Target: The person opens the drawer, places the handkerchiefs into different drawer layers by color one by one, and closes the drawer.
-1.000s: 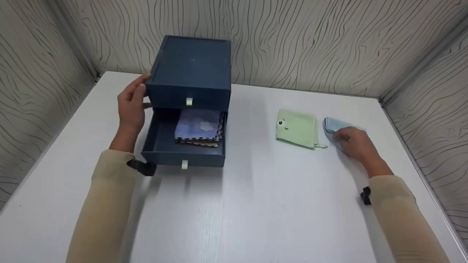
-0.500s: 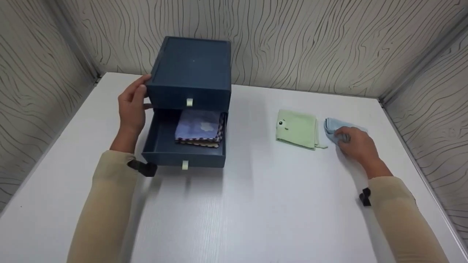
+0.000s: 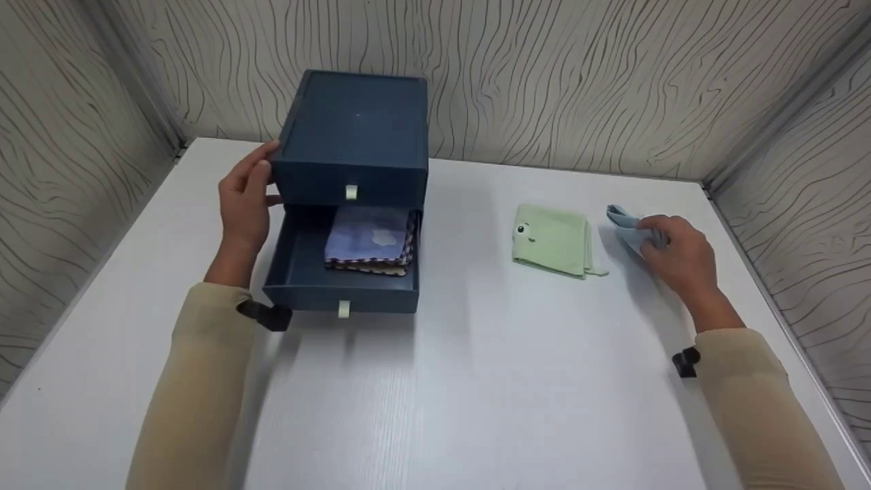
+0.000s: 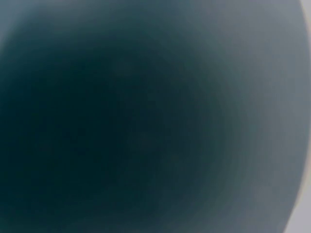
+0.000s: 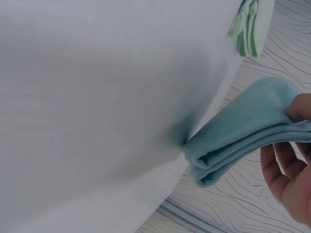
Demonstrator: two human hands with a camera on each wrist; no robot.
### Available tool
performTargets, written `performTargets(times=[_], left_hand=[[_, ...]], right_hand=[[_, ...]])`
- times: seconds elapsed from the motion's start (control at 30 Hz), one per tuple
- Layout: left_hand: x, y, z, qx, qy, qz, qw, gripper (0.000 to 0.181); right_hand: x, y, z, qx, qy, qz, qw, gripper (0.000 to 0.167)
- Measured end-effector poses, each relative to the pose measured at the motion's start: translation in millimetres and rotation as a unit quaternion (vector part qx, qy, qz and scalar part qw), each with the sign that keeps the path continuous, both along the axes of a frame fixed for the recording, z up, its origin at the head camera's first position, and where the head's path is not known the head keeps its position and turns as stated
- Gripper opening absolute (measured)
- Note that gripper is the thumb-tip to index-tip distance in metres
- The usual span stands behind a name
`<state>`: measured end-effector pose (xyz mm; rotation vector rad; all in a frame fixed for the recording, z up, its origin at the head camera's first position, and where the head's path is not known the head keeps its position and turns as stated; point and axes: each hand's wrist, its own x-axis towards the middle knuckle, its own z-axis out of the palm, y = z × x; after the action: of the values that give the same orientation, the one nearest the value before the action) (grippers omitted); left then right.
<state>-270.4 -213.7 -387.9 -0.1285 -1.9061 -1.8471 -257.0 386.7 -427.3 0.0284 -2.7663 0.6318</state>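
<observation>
My right hand (image 3: pixel 680 258) pinches a folded light blue cloth (image 3: pixel 629 233) between thumb and fingers. In the right wrist view the blue cloth (image 5: pixel 243 126) hangs tilted from my right hand (image 5: pixel 294 179), its layers folded together. My left hand (image 3: pixel 246 204) rests against the left side of a dark blue two-drawer box (image 3: pixel 360 122), its fingers fairly straight. The lower drawer (image 3: pixel 309 296) stands pulled out and holds a folded purple cloth (image 3: pixel 367 235) with a checkered edge. The upper drawer is closed. The left wrist view is a dark blur.
A folded green cloth (image 3: pixel 554 241) with an eye design lies on the white table (image 3: pixel 531 381), between the box and my right hand. Wood-patterned panels (image 3: pixel 558 82) stand behind the table and at both sides.
The blue cloth has come up off the table in my right hand, which has risen and shifted slightly right. My left hand has stayed at the box.
</observation>
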Motion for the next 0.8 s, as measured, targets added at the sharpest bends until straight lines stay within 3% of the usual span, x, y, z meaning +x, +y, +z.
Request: performTargets(times=[0.33, 0.53, 0.8], left_hand=[[0.0, 0.8, -0.2, 0.000, 0.003, -0.003, 1.0000, 0.032], [-1.2, 0.5, -0.9, -0.004, 0.005, 0.000, 1.0000, 0.032], [-2.9, -1.6, -3.1, 0.014, 0.011, -0.003, 0.9998, 0.031]], right_hand=[[6.4, -14.0, 22.7, -0.007, 0.048, -0.002, 0.9988, 0.027], [10.1, -30.5, 36.9, -0.020, 0.071, -0.004, 0.9973, 0.046], [19.4, -59.0, 54.5, -0.040, 0.083, 0.025, 0.9954, 0.046]])
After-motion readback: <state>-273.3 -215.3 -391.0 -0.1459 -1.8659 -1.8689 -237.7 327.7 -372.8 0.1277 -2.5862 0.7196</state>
